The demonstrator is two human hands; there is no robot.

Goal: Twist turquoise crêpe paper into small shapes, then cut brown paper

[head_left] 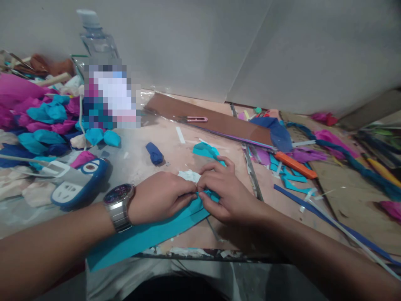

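My left hand (163, 195), with a metal watch (120, 207) on its wrist, pinches at the middle of the table. Its fingertips meet those of my right hand (222, 188), whose thumb and forefinger are also closed on a small bit of turquoise paper (213, 195). Just behind the fingertips lies a crumpled white piece (189, 175). Beneath both hands a long turquoise sheet (147, 238) stretches toward the front left edge. A loose turquoise scrap (205, 149) rests beyond my right fingers, and a dark blue rolled piece (154, 154) lies further left.
Heaped paper bundles (46, 113), a blue and white object (79, 184) and a clear bottle (98, 42) stand at left. Behind are a brown sheet (213, 119) and pink snips (196, 119). An orange cutter (296, 165) and blue strips (332, 221) lie right.
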